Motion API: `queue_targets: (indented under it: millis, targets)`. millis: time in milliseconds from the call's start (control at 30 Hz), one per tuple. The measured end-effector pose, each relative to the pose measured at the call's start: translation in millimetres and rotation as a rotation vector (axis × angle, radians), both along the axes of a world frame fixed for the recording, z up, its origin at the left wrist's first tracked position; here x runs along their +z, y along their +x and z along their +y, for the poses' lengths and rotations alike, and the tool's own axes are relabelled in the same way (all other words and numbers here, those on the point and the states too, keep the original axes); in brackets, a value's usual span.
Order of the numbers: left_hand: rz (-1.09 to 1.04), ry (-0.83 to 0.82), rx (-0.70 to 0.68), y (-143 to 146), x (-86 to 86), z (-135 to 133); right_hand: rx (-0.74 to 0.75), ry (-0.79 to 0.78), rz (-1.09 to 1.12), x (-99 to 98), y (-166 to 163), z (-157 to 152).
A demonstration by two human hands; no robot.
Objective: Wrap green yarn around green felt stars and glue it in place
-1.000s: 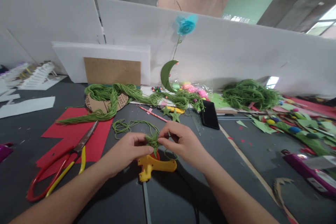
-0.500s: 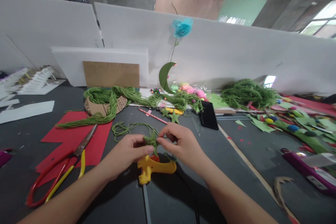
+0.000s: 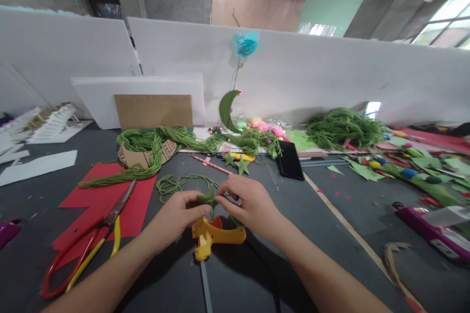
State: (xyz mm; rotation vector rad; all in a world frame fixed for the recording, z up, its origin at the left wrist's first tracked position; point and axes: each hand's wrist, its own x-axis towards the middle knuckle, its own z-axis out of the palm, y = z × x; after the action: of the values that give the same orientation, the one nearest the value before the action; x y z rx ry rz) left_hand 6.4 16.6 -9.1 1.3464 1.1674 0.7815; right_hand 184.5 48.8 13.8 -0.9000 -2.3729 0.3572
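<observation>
A small green yarn-wrapped star (image 3: 209, 197) is held up between my two hands. My left hand (image 3: 180, 211) pinches its left side between thumb and fingers. On the other side, my right hand (image 3: 246, 197) has thumb and forefinger closed at the star's right edge; a strand there is too fine to make out. Loose green yarn (image 3: 174, 183) trails on the table behind my left hand. Just below the star lies a yellow hot glue gun (image 3: 220, 235) with a glue stick in its back end. Two finished-looking green stars (image 3: 242, 164) rest beyond my right hand.
Red-and-yellow-handled scissors (image 3: 106, 225) lie on red paper (image 3: 141, 205) at left. Behind are a yarn-wrapped cardboard piece (image 3: 128, 157), a pencil (image 3: 213, 164), a black phone (image 3: 291, 160) and a green moon (image 3: 226, 110) on a wire. A yarn heap (image 3: 345, 129) and purple tool (image 3: 429, 230) sit right.
The view has tilted up slightly, shifting the scene. Both hands keep their hold at the star, which appears turned a little; the glue gun and scissors stay where they lay.
</observation>
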Motion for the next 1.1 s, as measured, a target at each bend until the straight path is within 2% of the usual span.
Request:
queue_targets:
  millis: [267, 367, 467, 600, 833, 967, 1100]
  targets:
    - [0.076, 0.100, 0.067, -3, 0.7, 2, -0.031, -0.135, 0.020, -0.2, -1, 1]
    - [0.149, 0.194, 0.142, -6, -0.9, 5, -0.079, -0.277, 0.079, -0.1, 1, 6]
    - [0.240, 0.249, 0.211, -10, -3.6, 10, -0.102, -0.490, 0.218, 0.1, 7, 14]
    - [0.182, 0.143, 0.198, -15, -7.6, 15, -0.123, -0.642, 0.402, -0.7, 16, 28]
    - [0.154, 0.053, 0.036, -11, -4.3, 15, -0.081, -0.792, 0.529, 0.5, 28, 40]
    - [0.191, 0.053, 0.058, -22, 6.0, 16, -0.039, -0.818, 0.505, 13.5, 33, 39]
    - [0.239, 0.041, 0.120, -49, 15.3, 8, -0.047, -0.783, 0.435, 30.6, 43, 44]
